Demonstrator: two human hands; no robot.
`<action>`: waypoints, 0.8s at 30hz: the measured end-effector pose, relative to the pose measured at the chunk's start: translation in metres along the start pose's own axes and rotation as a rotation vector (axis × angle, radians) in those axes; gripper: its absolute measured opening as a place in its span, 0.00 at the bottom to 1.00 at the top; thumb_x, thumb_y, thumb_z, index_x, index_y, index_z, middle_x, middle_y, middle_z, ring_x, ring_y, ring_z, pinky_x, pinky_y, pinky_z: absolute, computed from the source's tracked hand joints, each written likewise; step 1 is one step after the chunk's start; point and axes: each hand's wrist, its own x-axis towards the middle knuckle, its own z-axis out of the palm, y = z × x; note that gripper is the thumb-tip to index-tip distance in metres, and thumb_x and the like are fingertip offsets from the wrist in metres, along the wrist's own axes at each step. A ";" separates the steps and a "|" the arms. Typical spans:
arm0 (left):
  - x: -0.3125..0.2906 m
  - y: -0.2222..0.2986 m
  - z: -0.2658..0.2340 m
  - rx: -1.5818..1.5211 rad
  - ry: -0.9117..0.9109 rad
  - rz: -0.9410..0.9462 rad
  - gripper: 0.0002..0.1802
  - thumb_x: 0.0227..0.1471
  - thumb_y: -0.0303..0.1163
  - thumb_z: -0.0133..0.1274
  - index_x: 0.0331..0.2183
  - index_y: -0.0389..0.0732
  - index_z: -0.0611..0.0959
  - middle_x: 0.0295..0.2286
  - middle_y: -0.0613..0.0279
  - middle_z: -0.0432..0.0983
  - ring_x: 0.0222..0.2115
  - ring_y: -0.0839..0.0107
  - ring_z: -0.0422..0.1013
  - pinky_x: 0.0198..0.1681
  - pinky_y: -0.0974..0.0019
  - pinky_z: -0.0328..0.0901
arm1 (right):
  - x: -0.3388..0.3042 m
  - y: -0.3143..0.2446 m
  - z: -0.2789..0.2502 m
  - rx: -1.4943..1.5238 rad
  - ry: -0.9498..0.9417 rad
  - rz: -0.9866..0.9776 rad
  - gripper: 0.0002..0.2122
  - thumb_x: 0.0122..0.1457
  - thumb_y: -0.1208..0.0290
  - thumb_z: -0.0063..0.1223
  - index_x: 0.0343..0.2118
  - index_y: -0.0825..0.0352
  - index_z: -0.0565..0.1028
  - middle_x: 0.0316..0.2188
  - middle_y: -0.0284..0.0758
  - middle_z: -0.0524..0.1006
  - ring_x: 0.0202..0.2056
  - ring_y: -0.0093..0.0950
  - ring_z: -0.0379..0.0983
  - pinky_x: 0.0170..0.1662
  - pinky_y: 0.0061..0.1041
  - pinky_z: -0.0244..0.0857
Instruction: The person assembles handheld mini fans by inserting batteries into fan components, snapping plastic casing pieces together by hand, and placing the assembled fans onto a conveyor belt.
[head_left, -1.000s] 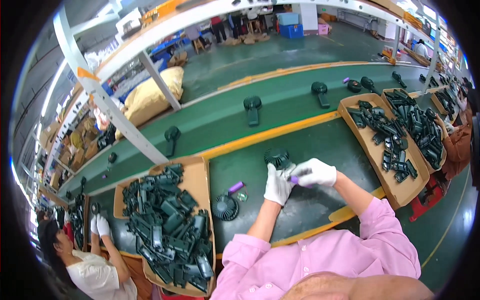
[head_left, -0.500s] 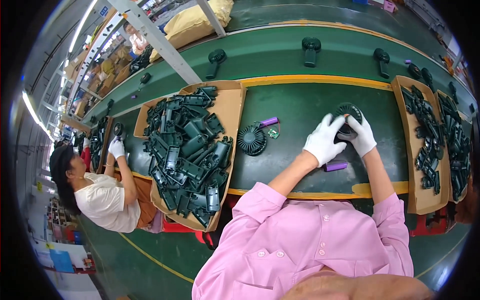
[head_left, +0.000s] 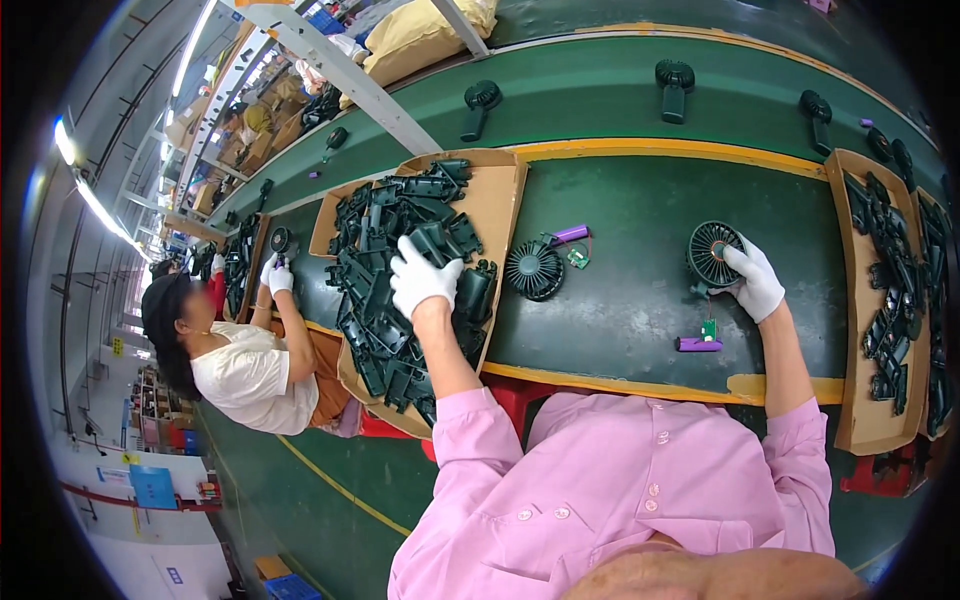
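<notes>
My left hand (head_left: 422,282), in a white glove, is over a heap of dark green plastic handle shells (head_left: 385,290) in a cardboard box (head_left: 507,185). Its fingers are apart, next to a shell; whether they touch it I cannot tell. My right hand (head_left: 756,280), also gloved, grips a round dark fan head (head_left: 714,252) by its right side, grille up. Below it are a small green circuit board (head_left: 709,330) and a purple battery cell (head_left: 698,345) near the bench's front edge. Another fan head (head_left: 535,270) lies beside the box, with its purple battery (head_left: 571,234) and circuit board (head_left: 578,258).
On the right stands another cardboard box (head_left: 848,440) of dark plastic parts. Beyond the bench runs a green conveyor belt (head_left: 580,105) carrying several handheld fans (head_left: 674,92). A co-worker (head_left: 245,350) in a white top works at the left. A white post (head_left: 350,85) rises behind the left box.
My left hand has left the fan head and moved left to the box of shells. My right hand keeps the fan head, now turned grille up. The whole view has shifted.
</notes>
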 end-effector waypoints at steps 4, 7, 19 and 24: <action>0.020 0.040 0.008 0.128 0.019 -0.122 0.52 0.37 0.50 0.64 0.60 0.53 0.56 0.50 0.50 0.63 0.48 0.49 0.67 0.48 0.44 0.63 | -0.002 -0.001 0.003 -0.011 0.007 0.007 0.23 0.55 0.69 0.51 0.53 0.70 0.65 0.42 0.36 0.74 0.35 0.25 0.76 0.31 0.24 0.74; 0.046 0.049 0.021 0.253 0.004 -0.028 0.29 0.44 0.42 0.59 0.49 0.51 0.69 0.42 0.55 0.70 0.42 0.53 0.73 0.43 0.49 0.66 | -0.002 -0.001 0.005 -0.028 0.017 0.001 0.24 0.55 0.68 0.52 0.54 0.71 0.64 0.42 0.36 0.74 0.37 0.24 0.76 0.33 0.24 0.74; 0.036 0.097 0.037 -0.317 0.273 0.463 0.15 0.42 0.28 0.53 0.37 0.49 0.80 0.35 0.57 0.76 0.37 0.55 0.73 0.41 0.57 0.68 | -0.003 0.001 0.004 -0.061 0.055 0.000 0.25 0.54 0.66 0.54 0.55 0.70 0.64 0.44 0.36 0.73 0.39 0.24 0.74 0.35 0.25 0.73; 0.020 0.124 0.028 -0.445 0.562 0.631 0.12 0.41 0.23 0.54 0.33 0.45 0.80 0.33 0.57 0.75 0.37 0.57 0.73 0.41 0.59 0.68 | -0.002 0.003 -0.001 -0.035 0.087 -0.008 0.24 0.54 0.66 0.54 0.54 0.68 0.66 0.44 0.34 0.73 0.40 0.24 0.74 0.32 0.25 0.73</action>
